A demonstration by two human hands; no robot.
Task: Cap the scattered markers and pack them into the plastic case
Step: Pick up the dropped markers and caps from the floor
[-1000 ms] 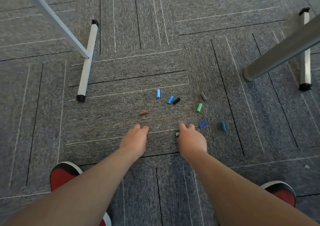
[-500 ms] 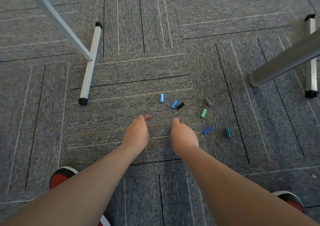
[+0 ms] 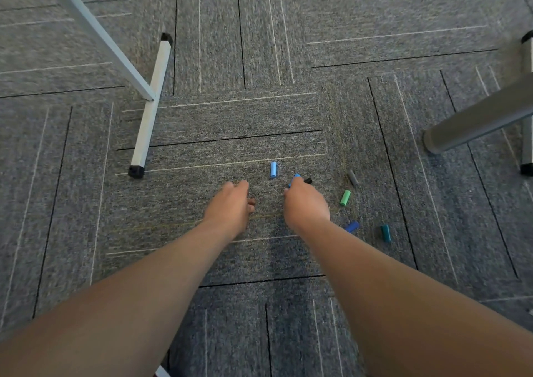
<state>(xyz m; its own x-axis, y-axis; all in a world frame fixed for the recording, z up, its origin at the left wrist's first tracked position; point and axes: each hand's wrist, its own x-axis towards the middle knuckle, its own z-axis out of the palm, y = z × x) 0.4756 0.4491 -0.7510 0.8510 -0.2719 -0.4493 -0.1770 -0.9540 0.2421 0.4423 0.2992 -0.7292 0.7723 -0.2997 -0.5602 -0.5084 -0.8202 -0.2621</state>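
Several marker caps lie scattered on the grey carpet. My left hand (image 3: 230, 206) curls over a brown cap (image 3: 251, 202), of which only an end shows by the thumb. My right hand (image 3: 305, 203) reaches forward, its fingertips pinching a blue cap (image 3: 296, 177) that lies next to a black cap (image 3: 308, 180). A light blue cap (image 3: 273, 169) lies just beyond, between the hands. To the right of my right hand lie a grey cap (image 3: 352, 177), a green cap (image 3: 345, 197), a dark blue cap (image 3: 351, 226) and a teal cap (image 3: 385, 233). No plastic case or marker bodies are in view.
A white table foot with black end caps (image 3: 148, 111) and its slanted leg stand at the left. A thick grey leg (image 3: 476, 125) and another white foot (image 3: 527, 146) stand at the right. A table edge runs along the top.
Both hands have moved forward over the carpet. The left hand has closed over the brown cap. The right hand went from near the dark blue cap up to the blue and black caps.
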